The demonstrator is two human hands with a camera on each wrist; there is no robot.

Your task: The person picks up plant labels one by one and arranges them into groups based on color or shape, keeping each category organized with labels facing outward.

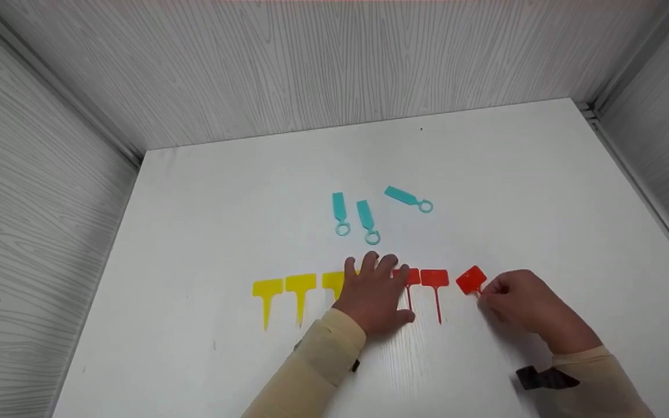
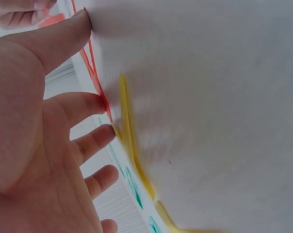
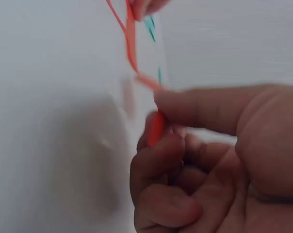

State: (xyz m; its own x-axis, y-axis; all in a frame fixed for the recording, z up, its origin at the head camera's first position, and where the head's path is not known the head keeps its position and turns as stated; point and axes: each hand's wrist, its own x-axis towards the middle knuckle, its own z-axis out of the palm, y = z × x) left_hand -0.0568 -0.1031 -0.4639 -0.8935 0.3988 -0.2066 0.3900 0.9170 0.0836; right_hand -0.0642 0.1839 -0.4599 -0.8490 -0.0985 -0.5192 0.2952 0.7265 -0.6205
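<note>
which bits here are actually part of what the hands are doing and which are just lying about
In the job, it seems:
red tag, pinched by the right hand
other red tags and yellow tags, in a row at the left hand

Likely just lying about:
teal tags, untouched beyond the row

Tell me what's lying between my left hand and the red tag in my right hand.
In the head view, one whole red tag lies there; a second red tag, partly covered by the left hand, shows at the hand's edge.

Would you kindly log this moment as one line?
left hand: spread over yellow tag and red tag | right hand: pinches rightmost red tag | teal tags: farther back
</note>
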